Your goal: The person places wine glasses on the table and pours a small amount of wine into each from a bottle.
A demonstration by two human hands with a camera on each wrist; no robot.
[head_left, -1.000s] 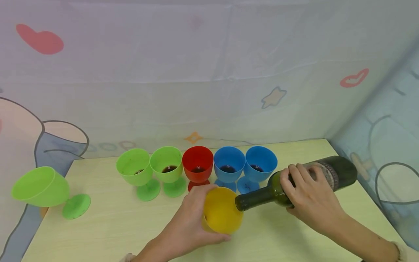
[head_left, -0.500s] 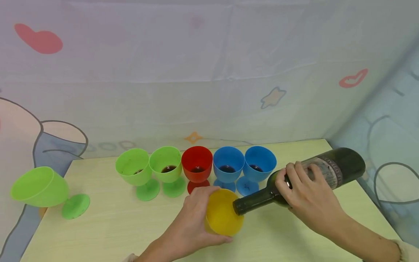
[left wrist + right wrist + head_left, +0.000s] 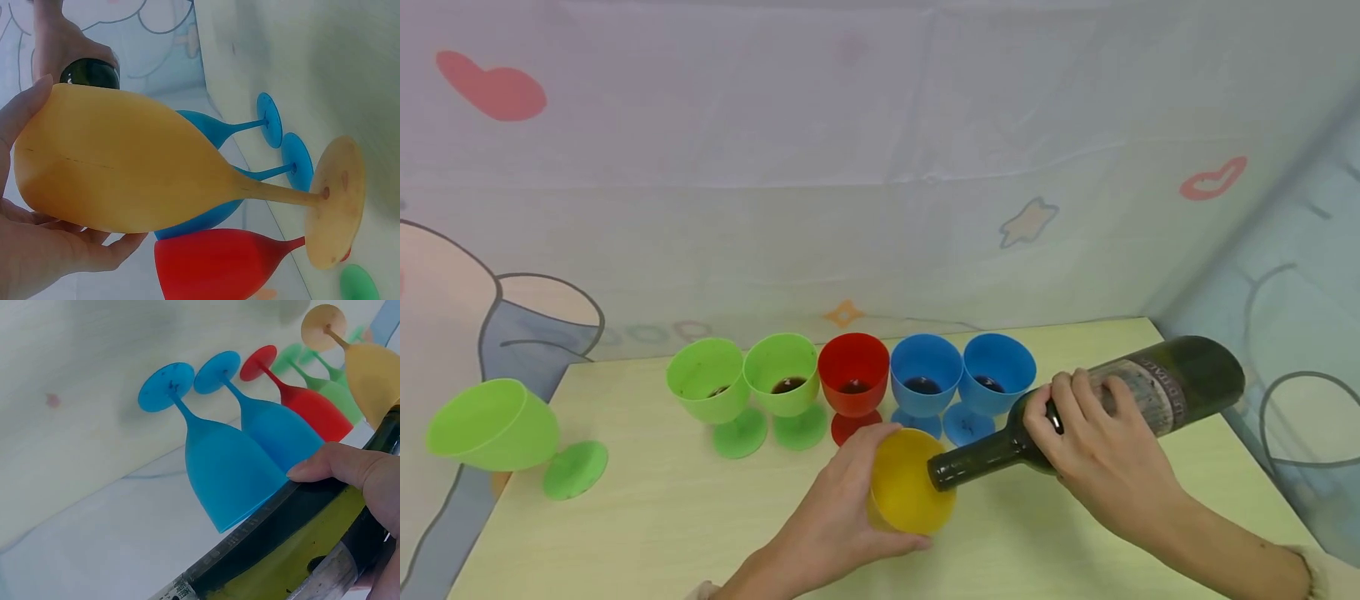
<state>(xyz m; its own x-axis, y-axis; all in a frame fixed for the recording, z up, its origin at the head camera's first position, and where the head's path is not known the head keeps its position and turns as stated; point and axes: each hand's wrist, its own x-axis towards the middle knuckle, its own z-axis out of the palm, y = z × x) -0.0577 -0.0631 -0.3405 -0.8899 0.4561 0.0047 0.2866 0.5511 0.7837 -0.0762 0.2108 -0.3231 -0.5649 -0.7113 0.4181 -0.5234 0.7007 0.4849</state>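
Observation:
My left hand (image 3: 842, 508) grips a yellow goblet (image 3: 904, 492) by its bowl, thumb at the near side and fingers at the far side. In the left wrist view the goblet's stem and foot (image 3: 335, 203) hang free. My right hand (image 3: 1105, 458) holds a dark green wine bottle (image 3: 1187, 379) around its shoulder and body. The bottle tilts down to the left, its mouth (image 3: 942, 472) over the goblet's right rim. No liquid shows inside the yellow bowl. Part of the right hand (image 3: 381, 481) and the labelled bottle appear in the right wrist view.
Behind the hands stand two green goblets (image 3: 781, 375), a red goblet (image 3: 853, 375) and two blue goblets (image 3: 925, 375) in a row, each with some dark liquid. Another green goblet (image 3: 493, 425) stands at the table's left edge. A printed cloth (image 3: 850, 167) hangs behind the table.
The bottle's base has risen and shifted right, so it tilts more steeply. Its mouth has moved slightly left over the yellow goblet. The left hand has hardly moved.

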